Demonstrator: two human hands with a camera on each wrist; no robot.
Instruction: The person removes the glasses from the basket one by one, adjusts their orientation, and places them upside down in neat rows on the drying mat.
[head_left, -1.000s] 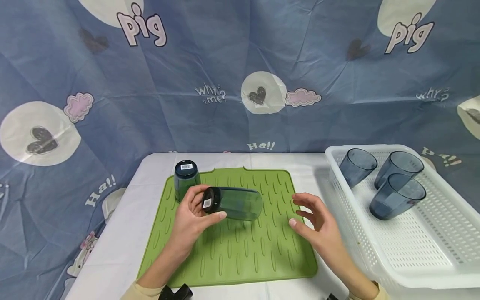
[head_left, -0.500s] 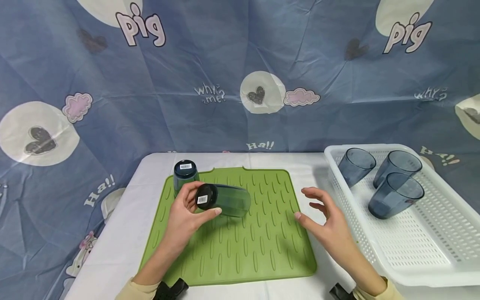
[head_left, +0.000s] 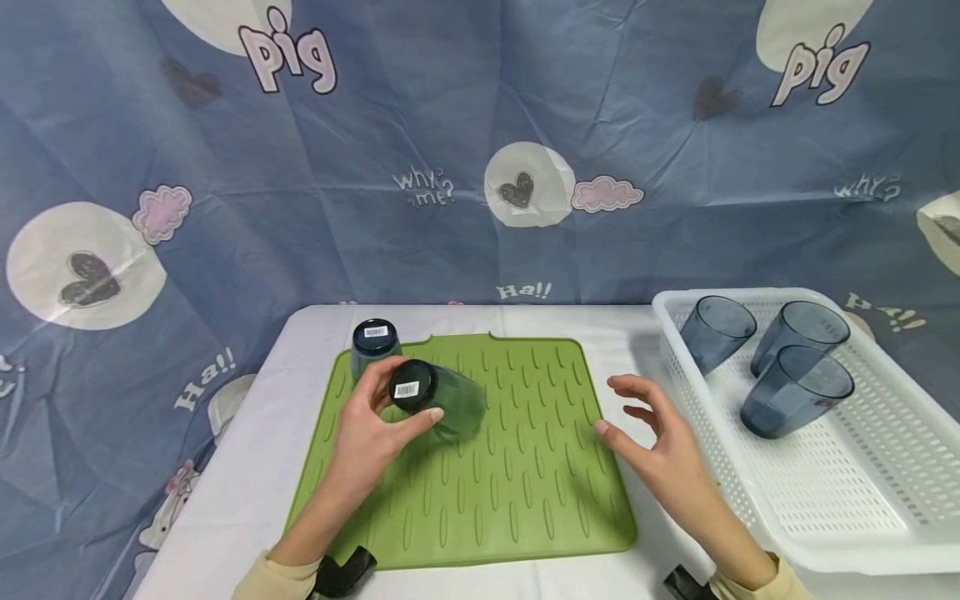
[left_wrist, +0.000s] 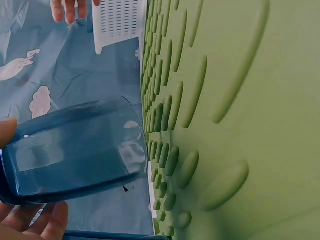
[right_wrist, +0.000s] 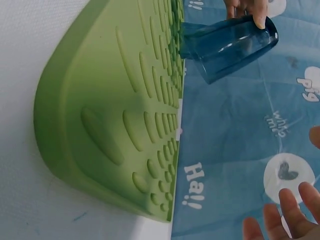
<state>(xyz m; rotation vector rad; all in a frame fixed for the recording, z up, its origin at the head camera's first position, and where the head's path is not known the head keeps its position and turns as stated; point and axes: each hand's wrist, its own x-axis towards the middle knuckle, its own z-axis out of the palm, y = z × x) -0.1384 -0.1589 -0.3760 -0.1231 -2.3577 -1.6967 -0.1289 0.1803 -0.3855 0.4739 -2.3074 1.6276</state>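
My left hand (head_left: 375,425) grips a blue glass tumbler (head_left: 459,402) near its dark base, thumb on one side and fingers on the other. The tumbler is tilted, its labelled base up toward me and its mouth down to the right over the green ribbed mat (head_left: 525,467). In the left wrist view the held tumbler (left_wrist: 75,150) has its rim close to the mat; I cannot tell if they touch. Another tumbler (head_left: 374,346) stands upside down on the mat's back left corner. My right hand (head_left: 660,442) hovers by the mat's right edge, fingers loosely bent, holding nothing.
A white perforated basket (head_left: 840,508) stands on the right, with three blue tumblers (head_left: 795,392) leaning in its back part. A patterned blue cloth (head_left: 420,250) hangs behind the white table (head_left: 217,508).
My left hand has moved left with the tumbler, and the tumbler has tipped from nearly level to mouth lower. My right hand has drawn slightly right, away from it.
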